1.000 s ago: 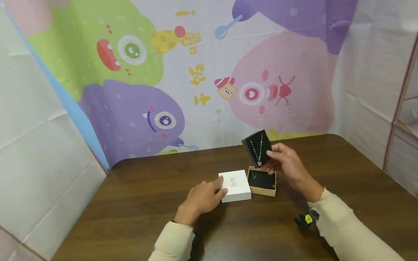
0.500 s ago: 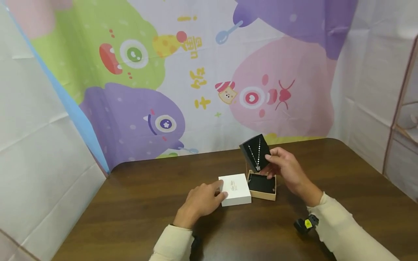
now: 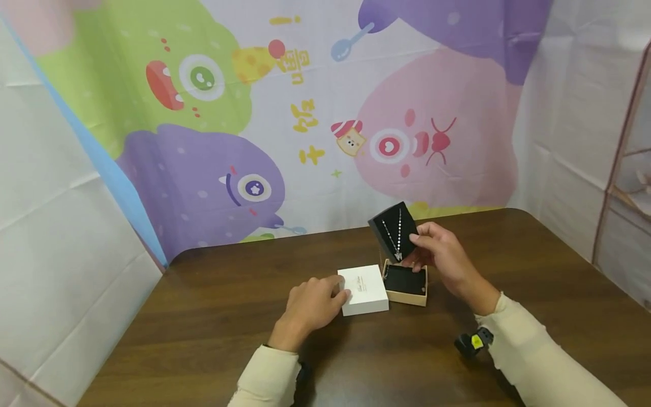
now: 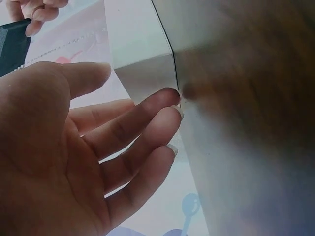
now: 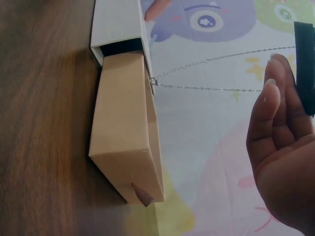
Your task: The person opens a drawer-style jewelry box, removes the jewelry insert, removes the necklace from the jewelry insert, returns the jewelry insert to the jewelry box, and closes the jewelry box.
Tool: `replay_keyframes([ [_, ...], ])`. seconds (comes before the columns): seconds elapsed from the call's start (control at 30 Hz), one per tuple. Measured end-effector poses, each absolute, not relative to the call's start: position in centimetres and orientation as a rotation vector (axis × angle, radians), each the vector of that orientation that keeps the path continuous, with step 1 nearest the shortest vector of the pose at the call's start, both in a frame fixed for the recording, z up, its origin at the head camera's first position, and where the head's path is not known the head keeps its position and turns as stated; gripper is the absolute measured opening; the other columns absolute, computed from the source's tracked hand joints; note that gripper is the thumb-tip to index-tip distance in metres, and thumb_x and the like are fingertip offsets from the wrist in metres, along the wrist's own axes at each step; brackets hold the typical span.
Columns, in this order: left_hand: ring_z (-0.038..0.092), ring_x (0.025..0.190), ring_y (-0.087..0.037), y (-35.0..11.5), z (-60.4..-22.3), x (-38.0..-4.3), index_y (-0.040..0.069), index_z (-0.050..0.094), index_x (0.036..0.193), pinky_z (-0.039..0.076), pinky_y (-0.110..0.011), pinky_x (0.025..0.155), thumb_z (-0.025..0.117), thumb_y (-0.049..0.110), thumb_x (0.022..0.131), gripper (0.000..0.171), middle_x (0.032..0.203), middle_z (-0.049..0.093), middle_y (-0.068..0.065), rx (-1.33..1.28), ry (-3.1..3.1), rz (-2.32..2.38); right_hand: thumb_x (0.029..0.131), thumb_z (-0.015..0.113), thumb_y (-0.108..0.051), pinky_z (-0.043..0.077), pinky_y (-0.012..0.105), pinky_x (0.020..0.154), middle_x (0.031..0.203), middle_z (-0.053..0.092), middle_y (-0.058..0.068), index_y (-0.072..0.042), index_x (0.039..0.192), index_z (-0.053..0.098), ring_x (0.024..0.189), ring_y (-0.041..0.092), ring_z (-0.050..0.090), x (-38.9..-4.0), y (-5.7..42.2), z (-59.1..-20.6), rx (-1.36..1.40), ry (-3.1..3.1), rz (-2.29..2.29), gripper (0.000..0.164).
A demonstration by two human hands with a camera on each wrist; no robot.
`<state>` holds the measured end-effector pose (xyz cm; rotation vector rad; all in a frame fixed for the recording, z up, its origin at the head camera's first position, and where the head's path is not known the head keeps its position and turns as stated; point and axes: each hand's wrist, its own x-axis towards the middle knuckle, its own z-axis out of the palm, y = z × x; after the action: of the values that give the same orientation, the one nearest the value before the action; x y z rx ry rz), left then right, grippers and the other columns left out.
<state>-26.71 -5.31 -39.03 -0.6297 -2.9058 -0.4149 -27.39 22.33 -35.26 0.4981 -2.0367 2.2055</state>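
My right hand [image 3: 450, 260] holds a black jewellery pad [image 3: 382, 226] tilted up above the table, its thumb over the front edge. A silver necklace [image 3: 399, 240] with a small pendant lies across the pad's face. In the right wrist view its fine chain [image 5: 221, 89] stretches from the pad to the rim of the tan box drawer [image 5: 118, 108]. That drawer sits partly out of a white box sleeve [image 3: 363, 288], with a dark lining [image 3: 402, 278] inside. My left hand [image 3: 312, 308] rests its thumb and index finger on the sleeve's left end, the other fingers loosely bent.
A brown wooden table [image 3: 213, 339] carries the box. Behind stands a printed cartoon cloth [image 3: 315, 215], with pale cloth walls at left and right. A small brown tab [image 5: 142, 195] sticks out of the drawer's end. A black wrist camera [image 3: 470, 345] hangs under my right sleeve.
The pad in my right hand has drifted slightly left over the drawer. My left hand keeps its place on the sleeve. The whole head view has shifted a little.
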Motion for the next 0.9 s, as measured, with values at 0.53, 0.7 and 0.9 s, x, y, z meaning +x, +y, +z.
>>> replay_keyframes([
  [0.53,0.062,0.066,-0.023,-5.8,-38.4,-26.8,0.02,0.073,0.104,0.042,-0.039,0.052,0.063,0.037,0.097,0.021,0.083,0.07,-0.001,-0.603,-2.802,-0.362,0.104,0.048,-0.009,0.052,0.031,0.056,0.071,0.069,0.008,0.002,0.096,0.05,0.061,0.018,0.068,-26.9,21.7,-34.3,0.565,-2.022,2.21,0.013],
  [0.7,0.067,0.07,-0.025,-5.9,-38.3,-26.8,0.019,0.076,0.112,0.044,-0.039,0.051,0.063,0.036,0.097,0.026,0.095,0.075,-0.003,-0.556,-2.749,-0.403,0.104,0.048,-0.009,0.051,0.031,0.056,0.072,0.07,0.008,0.003,0.097,0.049,0.061,0.019,0.069,-26.6,21.5,-34.3,0.577,-2.032,2.21,0.013],
  [0.9,0.06,0.062,-0.016,-5.7,-38.2,-26.7,0.018,0.077,0.108,0.041,-0.035,0.049,0.065,0.034,0.096,0.024,0.081,0.071,0.005,-0.561,-2.7,-0.46,0.104,0.048,-0.009,0.051,0.032,0.057,0.073,0.07,0.008,0.003,0.097,0.049,0.062,0.02,0.069,-26.4,21.2,-34.2,0.592,-2.045,2.196,0.014],
])
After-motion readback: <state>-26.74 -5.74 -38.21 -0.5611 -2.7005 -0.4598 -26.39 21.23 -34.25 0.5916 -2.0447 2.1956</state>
